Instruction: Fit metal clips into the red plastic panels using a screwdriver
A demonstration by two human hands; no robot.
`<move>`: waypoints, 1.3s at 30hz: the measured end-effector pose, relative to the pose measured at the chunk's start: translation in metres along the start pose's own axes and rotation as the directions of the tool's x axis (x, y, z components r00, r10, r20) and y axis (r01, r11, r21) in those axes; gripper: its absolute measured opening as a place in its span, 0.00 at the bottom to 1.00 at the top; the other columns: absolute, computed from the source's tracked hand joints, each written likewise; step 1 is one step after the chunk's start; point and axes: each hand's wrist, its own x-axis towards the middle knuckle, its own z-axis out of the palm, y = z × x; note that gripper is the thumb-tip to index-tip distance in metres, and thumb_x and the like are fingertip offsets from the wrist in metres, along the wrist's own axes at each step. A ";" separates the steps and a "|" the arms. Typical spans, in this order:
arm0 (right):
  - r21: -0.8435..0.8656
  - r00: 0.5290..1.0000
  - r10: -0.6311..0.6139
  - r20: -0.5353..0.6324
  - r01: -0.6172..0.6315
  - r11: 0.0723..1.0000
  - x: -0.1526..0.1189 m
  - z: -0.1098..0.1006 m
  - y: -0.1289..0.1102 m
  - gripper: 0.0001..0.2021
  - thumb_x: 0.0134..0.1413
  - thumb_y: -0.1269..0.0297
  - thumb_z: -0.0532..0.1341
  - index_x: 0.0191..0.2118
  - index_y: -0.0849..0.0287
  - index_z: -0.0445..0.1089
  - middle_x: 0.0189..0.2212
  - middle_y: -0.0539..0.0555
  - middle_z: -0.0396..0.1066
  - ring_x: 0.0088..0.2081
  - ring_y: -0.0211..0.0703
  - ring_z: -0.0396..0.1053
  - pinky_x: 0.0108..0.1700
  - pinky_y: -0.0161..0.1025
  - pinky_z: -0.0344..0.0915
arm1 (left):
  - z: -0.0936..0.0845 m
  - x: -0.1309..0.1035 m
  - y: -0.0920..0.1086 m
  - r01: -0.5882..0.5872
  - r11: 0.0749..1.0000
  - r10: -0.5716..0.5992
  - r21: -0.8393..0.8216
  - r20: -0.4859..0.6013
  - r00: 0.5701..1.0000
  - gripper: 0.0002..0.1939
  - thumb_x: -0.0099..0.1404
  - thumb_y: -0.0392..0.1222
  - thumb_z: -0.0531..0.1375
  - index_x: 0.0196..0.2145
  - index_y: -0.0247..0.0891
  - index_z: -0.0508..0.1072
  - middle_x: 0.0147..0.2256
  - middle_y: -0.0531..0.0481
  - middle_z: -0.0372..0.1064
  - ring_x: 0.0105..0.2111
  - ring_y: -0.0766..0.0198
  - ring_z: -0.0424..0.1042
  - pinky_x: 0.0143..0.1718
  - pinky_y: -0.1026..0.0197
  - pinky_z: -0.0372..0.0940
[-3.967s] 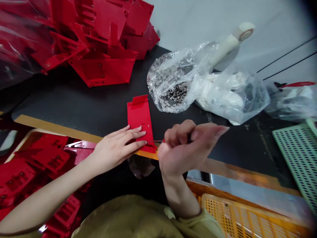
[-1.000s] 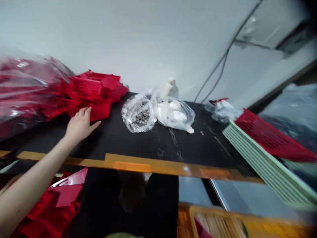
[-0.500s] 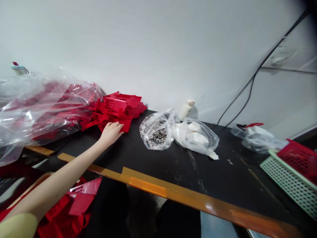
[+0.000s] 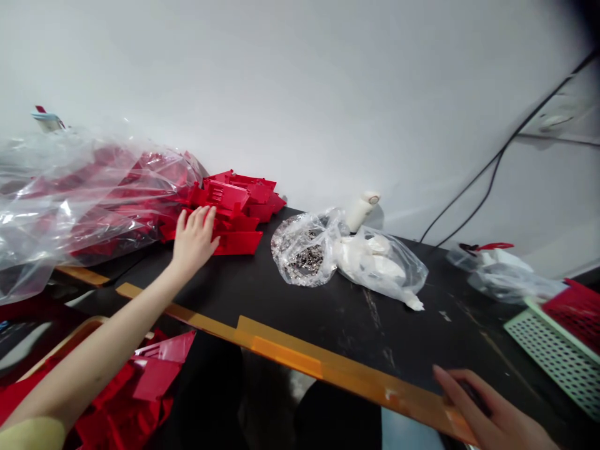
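Observation:
My left hand (image 4: pixel 193 242) reaches over the near side of a pile of red plastic parts (image 4: pixel 227 195). Its fingers are spread and lie against the parts, with nothing gripped. Right by the fingertips, one flat red piece (image 4: pixel 238 243) rests on the black table. At the lower right, my right hand (image 4: pixel 497 409) is over the table's front edge. Its fingers are partly apart around a dark gap, and I see no held thing there. A large clear plastic bag (image 4: pixel 56 206) full of more red parts lies left of the pile.
On the black table (image 4: pixel 300 315) lie a clear bag of small metal pieces (image 4: pixel 304 256) and a bag of white pieces (image 4: pixel 375 262). Behind them is a white cylinder (image 4: pixel 362 212). A pale green basket (image 4: pixel 553 356) is at right. Red parts (image 4: pixel 154 375) lie below the orange-edged front.
My left hand has drawn back leftward from the flat red piece and spread its fingers. My right hand has come into view at the lower right. The view has shifted slightly.

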 end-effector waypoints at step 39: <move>0.194 0.860 -0.475 0.184 0.442 0.876 0.153 0.124 -0.190 0.05 0.52 0.64 0.63 0.31 0.57 0.76 0.30 0.53 0.77 0.34 0.46 0.73 0.41 0.41 0.65 | 0.006 -0.062 0.082 0.659 -0.328 -0.376 -0.676 0.734 0.566 0.39 0.61 0.35 0.60 0.65 0.35 0.47 0.29 0.57 0.59 0.30 0.68 0.68 0.28 0.66 0.72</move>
